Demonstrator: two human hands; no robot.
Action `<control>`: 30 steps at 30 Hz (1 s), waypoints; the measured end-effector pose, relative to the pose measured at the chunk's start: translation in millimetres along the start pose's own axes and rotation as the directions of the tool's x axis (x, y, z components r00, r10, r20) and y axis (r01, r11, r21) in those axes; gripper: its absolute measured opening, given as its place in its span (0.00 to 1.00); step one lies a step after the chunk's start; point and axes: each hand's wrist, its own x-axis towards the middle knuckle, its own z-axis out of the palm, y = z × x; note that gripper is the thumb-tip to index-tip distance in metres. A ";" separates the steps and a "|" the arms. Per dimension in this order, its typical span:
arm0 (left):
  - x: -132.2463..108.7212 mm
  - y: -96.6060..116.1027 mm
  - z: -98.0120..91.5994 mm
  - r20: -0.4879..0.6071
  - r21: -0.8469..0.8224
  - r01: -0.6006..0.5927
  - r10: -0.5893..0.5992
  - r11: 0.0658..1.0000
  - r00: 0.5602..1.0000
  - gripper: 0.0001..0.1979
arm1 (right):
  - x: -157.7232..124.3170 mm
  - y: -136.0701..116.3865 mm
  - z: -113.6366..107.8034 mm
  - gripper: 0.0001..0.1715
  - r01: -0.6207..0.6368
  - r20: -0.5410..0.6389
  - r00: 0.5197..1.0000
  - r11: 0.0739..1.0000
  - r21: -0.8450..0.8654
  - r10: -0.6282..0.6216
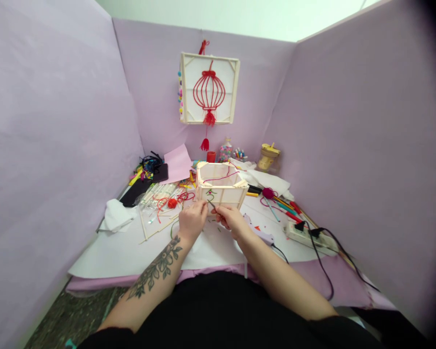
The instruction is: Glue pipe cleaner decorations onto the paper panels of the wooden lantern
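My left hand (193, 218) is closed in a pinch at the front of a box-shaped lantern frame; what sits between its fingertips is too small to make out. My right hand (230, 219) is wrapped round a slim dark tool that looks like small scissors (211, 205), its tip pointing at the left fingertips. Right behind both hands stands the lantern frame (228, 195), made of pale sticks with white panels. Its front panel carries a green curled stem with a small pink bit (210, 192). Red cord (218, 179) lies across the open top. Short green scraps (213, 229) lie below my hands.
A finished lantern (236, 92) with a red design hangs at the back. Left lie red yarn (172, 203), packed sticks (156, 195) and white cloth (119, 215). On the right are a lilac glue gun (263, 235), a power strip (298, 234) with black cables, and magenta yarn (268, 193).
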 end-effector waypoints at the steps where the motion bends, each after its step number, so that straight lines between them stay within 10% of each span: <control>1: -0.2 0.0 -0.1 -0.001 0.002 0.002 -0.002 1.000 1.000 0.12 | -0.6 0.0 -0.5 0.17 0.001 0.003 1.000 1.000 0.000 -0.001; 25: -3.7 -0.8 -9.8 0.024 -0.021 -0.048 0.049 0.999 0.999 0.13 | -8.3 -2.1 -9.1 0.17 0.022 0.044 0.999 0.992 -0.124 -0.017; 30: -12.6 -13.1 -52.0 0.303 0.091 -0.037 0.007 0.995 0.953 0.11 | -28.9 4.4 -26.3 0.12 0.051 0.109 0.994 0.960 -0.274 -0.022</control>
